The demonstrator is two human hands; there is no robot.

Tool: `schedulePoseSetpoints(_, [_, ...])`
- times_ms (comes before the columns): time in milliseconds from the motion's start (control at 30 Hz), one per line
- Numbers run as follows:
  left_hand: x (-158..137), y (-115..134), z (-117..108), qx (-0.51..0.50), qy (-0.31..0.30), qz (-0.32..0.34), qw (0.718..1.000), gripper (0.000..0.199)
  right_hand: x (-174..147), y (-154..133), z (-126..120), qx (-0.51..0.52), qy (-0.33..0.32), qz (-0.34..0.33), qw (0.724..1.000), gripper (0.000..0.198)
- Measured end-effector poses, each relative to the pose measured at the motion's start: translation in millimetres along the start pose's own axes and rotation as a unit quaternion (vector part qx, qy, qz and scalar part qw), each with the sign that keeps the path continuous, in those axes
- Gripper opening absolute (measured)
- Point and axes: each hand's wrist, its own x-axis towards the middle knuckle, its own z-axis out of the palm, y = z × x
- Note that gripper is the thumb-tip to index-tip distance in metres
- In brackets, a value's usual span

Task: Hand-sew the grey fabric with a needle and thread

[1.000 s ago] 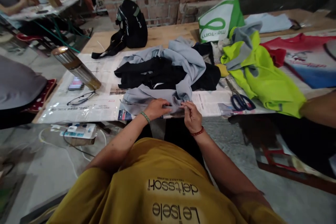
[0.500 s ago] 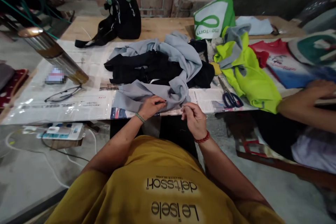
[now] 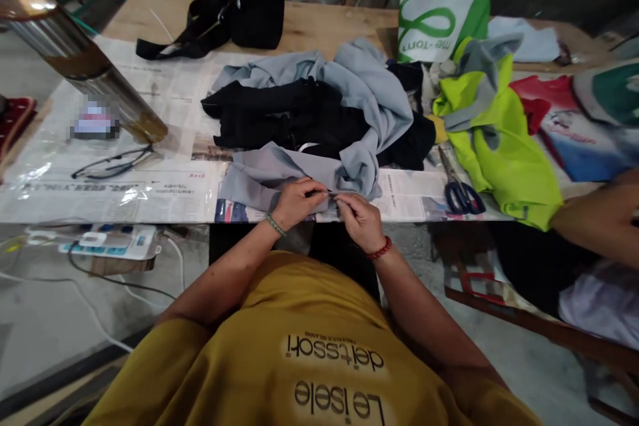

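Observation:
Close together at the table's near edge, my two hands work on the front part of a grey garment [image 3: 272, 170]. My left hand [image 3: 299, 203], with a green bracelet, is closed in a pinch on the grey cloth. The fingertips of my right hand [image 3: 363, 221], which has a red beaded bracelet, are pressed together close to the left fingertips. Whatever they pinch is too small to make out. Black cloth [image 3: 279, 113] lies bunched in the middle of the grey garment.
Scissors [image 3: 462, 194] with dark blue handles and a yellow-green garment [image 3: 514, 153] lie to the right, near another person's arm [image 3: 599, 216]. On the left are a steel flask [image 3: 94, 66] and eyeglasses [image 3: 112, 163]. A black bag [image 3: 257, 3] and a green-white bag [image 3: 439, 20] stand behind.
My right hand has moved in to the left hand, so the fingertips now almost meet at the grey cloth. The view has shifted closer and tilted down a little.

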Motion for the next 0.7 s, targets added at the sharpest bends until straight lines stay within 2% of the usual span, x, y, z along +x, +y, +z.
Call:
schedulePoseSetpoints(367, [-0.5,-1.0,1.6,0.025,0.009,-0.004,1.0,0.009,-1.3,10.1,3.0,-0.05,-0.028,-0.039,0.998,0.02])
schedulePoseSetpoints(700, [-4.4,3.3,2.0,0.02,0.033,0.004,0.999,0.006,-2.5,10.0,5.6,-0.079,-0.036,-0.02,0.996,0.023])
